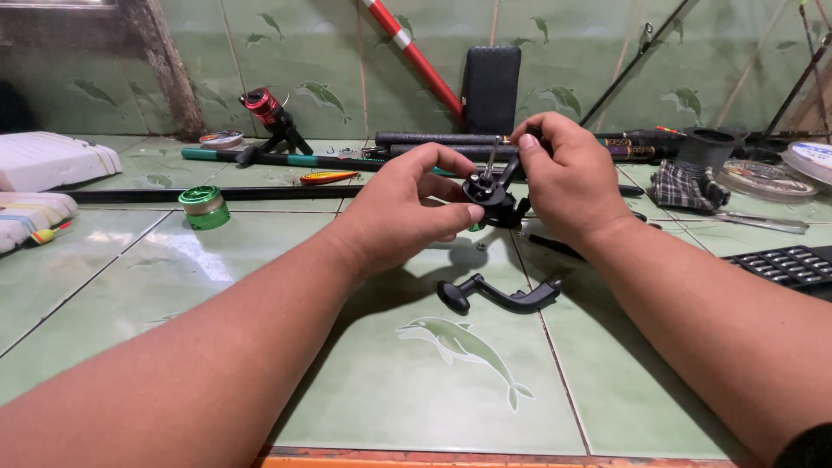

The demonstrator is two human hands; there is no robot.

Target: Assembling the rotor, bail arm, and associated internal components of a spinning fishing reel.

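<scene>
Glossy green floor tiles (390,399); matt black plastic reel body (490,195) and handle (498,296).

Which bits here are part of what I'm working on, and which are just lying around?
In hand:
- black reel body, held by left hand and right hand
- black crank handle, on the tile below them

Lying about:
- green spool
- orange lure
- red-topped reel
- checked cloth
- white box

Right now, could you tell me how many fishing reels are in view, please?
2: a black reel body held between both hands, and a red-spooled reel mounted on the rod by the wall. Others may be hidden.
</scene>
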